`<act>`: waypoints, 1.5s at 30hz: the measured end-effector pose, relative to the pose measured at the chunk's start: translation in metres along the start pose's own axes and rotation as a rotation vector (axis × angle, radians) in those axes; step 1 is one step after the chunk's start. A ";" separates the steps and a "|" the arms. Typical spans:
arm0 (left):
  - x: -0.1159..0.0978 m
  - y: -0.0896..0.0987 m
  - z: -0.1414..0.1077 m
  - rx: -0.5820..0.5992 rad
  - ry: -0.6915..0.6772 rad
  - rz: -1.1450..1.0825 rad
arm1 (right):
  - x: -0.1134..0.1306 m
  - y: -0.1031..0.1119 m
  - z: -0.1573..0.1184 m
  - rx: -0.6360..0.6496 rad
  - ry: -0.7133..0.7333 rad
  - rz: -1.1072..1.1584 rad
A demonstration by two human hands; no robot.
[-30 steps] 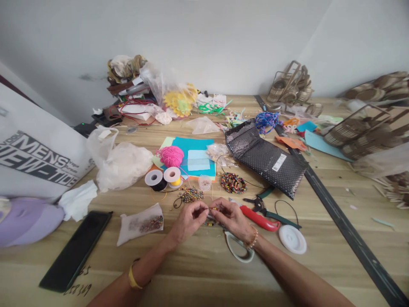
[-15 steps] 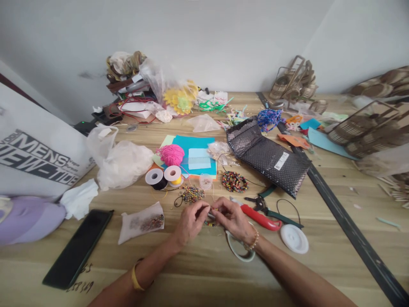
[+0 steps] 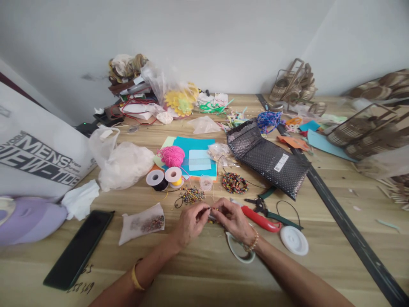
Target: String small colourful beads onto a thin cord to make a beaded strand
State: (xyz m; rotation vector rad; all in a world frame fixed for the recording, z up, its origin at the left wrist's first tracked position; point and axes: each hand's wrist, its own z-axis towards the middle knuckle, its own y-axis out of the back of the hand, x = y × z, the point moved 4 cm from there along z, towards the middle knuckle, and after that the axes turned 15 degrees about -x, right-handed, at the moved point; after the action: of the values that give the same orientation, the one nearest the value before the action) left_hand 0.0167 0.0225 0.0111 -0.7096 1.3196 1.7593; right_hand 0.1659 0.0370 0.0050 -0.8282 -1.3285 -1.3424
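My left hand [image 3: 191, 224] and my right hand [image 3: 234, 221] meet above the table, fingertips nearly touching. In my right hand's pinch is a thin beaded string [image 3: 215, 209] with small coloured beads, partly hidden by the fingers. My left thumb and forefinger are closed at its end on what looks like a small dark bead. More beads show below, between the hands. Just beyond lie loose beads [image 3: 193, 195], a round clear container [image 3: 205, 182] and a pile of multicoloured beaded strands [image 3: 234, 183]. A white tape ring [image 3: 240, 252] lies beneath my right wrist.
At left are a pouch of beads [image 3: 143, 224], a black phone-like slab [image 3: 79, 249], and black [image 3: 156, 181] and yellow [image 3: 174, 177] thread spools. To the right sit a red-handled cutter [image 3: 263, 220], green-handled pliers [image 3: 284, 219], a white disc [image 3: 294, 240] and a black bubble mailer [image 3: 268, 157].
My fingers shift slightly around the beaded string, and fewer of the beads below show between my hands. The view has tilted a little; the other things stay put.
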 end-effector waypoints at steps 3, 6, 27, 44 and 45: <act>-0.001 0.001 0.000 -0.001 0.015 -0.008 | 0.000 0.000 0.000 0.006 0.036 -0.023; -0.002 0.002 0.000 -0.001 0.041 -0.033 | 0.002 0.001 0.001 0.007 0.086 -0.057; 0.003 -0.002 0.001 0.052 0.329 -0.276 | -0.001 0.003 0.002 -0.054 0.130 -0.055; 0.003 -0.004 0.000 0.048 0.170 -0.135 | 0.000 0.002 -0.001 -0.050 0.227 -0.102; 0.002 -0.004 0.000 0.048 0.162 -0.133 | 0.001 0.002 -0.001 -0.054 0.238 -0.109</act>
State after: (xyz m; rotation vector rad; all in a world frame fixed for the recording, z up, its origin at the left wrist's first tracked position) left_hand 0.0189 0.0235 0.0074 -0.9079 1.3837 1.5863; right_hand 0.1679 0.0358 0.0064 -0.6173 -1.1687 -1.5176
